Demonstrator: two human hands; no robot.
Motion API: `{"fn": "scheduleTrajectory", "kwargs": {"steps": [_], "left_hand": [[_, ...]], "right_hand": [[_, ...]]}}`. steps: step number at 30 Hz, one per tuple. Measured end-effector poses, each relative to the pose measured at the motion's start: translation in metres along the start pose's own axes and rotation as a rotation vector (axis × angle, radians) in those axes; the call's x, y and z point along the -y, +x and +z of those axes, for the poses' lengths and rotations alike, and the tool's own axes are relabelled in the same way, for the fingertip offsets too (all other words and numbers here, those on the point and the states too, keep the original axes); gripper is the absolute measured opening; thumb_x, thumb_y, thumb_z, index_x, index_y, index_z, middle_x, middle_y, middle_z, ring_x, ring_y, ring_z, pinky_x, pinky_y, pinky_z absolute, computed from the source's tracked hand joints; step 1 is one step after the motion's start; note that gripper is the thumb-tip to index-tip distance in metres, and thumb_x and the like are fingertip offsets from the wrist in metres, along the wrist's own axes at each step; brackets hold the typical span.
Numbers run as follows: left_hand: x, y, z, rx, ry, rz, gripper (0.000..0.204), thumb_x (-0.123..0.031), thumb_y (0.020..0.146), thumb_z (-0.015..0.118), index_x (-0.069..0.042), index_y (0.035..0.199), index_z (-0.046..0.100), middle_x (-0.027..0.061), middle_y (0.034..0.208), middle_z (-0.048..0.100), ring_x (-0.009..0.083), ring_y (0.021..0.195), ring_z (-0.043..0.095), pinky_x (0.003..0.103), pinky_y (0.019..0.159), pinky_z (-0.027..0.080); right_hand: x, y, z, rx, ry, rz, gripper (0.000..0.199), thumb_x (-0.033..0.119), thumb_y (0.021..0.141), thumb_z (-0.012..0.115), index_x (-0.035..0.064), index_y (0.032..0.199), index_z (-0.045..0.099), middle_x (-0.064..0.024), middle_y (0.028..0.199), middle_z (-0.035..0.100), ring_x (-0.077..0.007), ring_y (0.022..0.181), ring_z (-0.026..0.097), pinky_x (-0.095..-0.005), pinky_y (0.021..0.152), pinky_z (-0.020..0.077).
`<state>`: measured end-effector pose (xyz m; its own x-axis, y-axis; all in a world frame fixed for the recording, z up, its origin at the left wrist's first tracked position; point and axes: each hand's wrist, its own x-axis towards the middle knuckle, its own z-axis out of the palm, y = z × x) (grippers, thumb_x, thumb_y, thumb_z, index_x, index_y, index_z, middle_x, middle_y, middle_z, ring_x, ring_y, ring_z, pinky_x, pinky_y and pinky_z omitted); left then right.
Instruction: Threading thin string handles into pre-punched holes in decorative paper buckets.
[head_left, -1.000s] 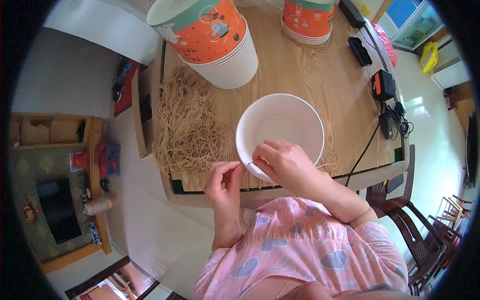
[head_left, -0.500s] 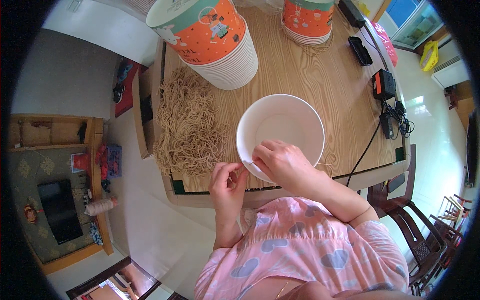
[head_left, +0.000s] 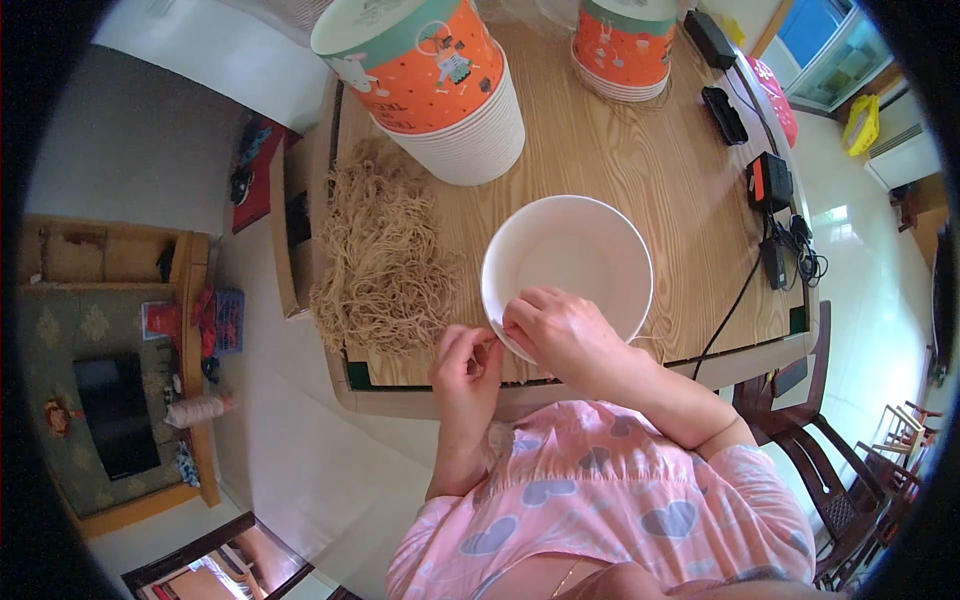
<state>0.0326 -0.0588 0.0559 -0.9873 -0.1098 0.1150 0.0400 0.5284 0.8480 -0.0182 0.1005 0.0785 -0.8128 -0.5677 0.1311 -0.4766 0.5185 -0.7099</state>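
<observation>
A white paper bucket [head_left: 590, 240] stands on the table close to me, its mouth toward me. My right hand [head_left: 560, 327] reaches over the near rim, its curled fingers gripping the wall from inside. Outside the same rim, just to the left, my left hand [head_left: 467, 372] is closed in a pinch; what lies between its fingertips is too small to make out. A thin pale strand [head_left: 648, 337] sticks out beside the bucket's lower right side. Left of the bucket lies a loose heap of beige cords [head_left: 385, 265].
A tall stack of orange and green paper buckets [head_left: 455, 100] stands at the far left, a shorter stack [head_left: 622, 50] farther back. Along the right edge lie a black-and-orange power adapter [head_left: 769, 182], black cables [head_left: 797, 250] and a black case [head_left: 724, 115]. A dark wooden chair [head_left: 810, 450] stands at right.
The whole view has shifted slightly, moving the table's things a little right and down. Both hands stay at the bucket's near rim, the left fingertips slightly closer together.
</observation>
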Motion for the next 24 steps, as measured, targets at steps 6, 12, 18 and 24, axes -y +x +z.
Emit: {"fn": "scheduleTrajectory", "kwargs": {"steps": [6,12,18,24], "left_hand": [[0.011,-0.003,0.005,-0.015,0.01,0.087,0.008,0.002,0.08,0.063,0.0,0.086,0.059,0.0036,0.075,0.053,0.0113,0.058,0.049,0.024,0.053,0.041],[0.021,-0.007,0.018,0.286,-0.838,-0.194,0.018,-0.015,0.091,0.057,-0.003,0.103,0.051,-0.0007,0.083,0.056,0.0048,0.07,0.051,0.02,0.06,0.043],[0.017,-0.008,0.038,0.236,-1.318,-0.625,0.02,-0.018,0.094,0.052,-0.004,0.107,0.048,0.0042,0.091,0.056,0.0108,0.078,0.056,0.024,0.066,0.047],[0.044,-0.01,0.043,0.356,-1.418,-0.547,0.013,-0.015,0.096,0.048,-0.004,0.103,0.052,0.0062,0.092,0.058,0.0154,0.083,0.06,0.03,0.076,0.052]], "right_hand": [[0.004,-0.003,-0.004,-0.049,0.051,0.009,0.011,0.011,0.083,0.057,0.0031,0.091,0.055,-0.0126,0.081,0.055,-0.032,0.08,0.058,-0.041,0.067,0.0469],[0.025,-0.021,-0.018,0.006,0.195,-0.133,0.019,0.004,0.08,0.058,0.0044,0.098,0.053,-0.0118,0.083,0.057,-0.0307,0.079,0.058,-0.0405,0.068,0.0483],[0.024,-0.017,-0.021,0.125,-0.089,-0.089,0.032,0.008,0.071,0.062,0.0043,0.099,0.048,-0.0113,0.089,0.057,-0.0287,0.084,0.058,-0.0382,0.064,0.0504],[0.017,-0.01,-0.033,0.159,-0.12,-0.14,0.038,0.005,0.073,0.059,0.0044,0.11,0.048,-0.011,0.087,0.058,-0.0297,0.082,0.058,-0.0389,0.063,0.0497]]}}
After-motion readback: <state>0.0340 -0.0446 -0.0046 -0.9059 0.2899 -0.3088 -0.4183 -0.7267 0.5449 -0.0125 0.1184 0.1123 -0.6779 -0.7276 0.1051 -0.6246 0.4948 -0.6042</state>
